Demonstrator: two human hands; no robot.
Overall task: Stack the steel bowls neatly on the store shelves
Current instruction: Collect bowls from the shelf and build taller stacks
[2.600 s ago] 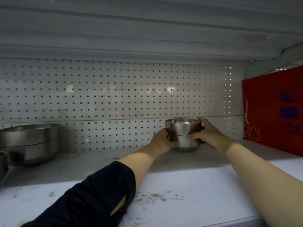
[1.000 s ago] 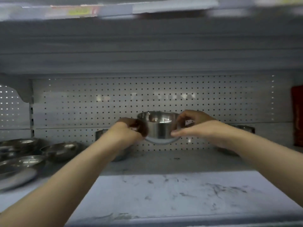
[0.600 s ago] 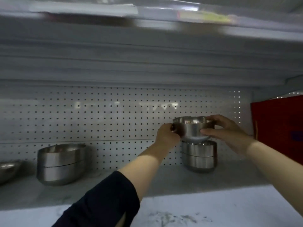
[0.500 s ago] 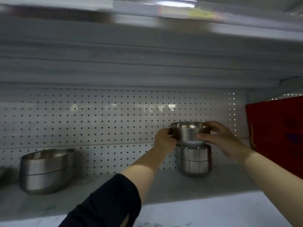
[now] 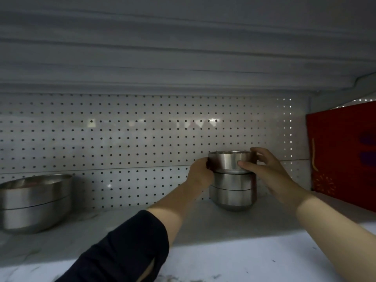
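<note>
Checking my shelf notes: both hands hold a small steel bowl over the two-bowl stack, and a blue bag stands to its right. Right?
Not quite: the head view shows the bag is red, not blue. The rest holds: the left hand and right hand hold the small steel bowl over the two-bowl stack.

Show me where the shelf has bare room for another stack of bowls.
The widest bare stretch of shelf lies between the large bowl stack at left and the small bowl stack. It is crowded at right: both hands, left hand and right hand, grip the top bowl, with the red bag close beside.
</note>
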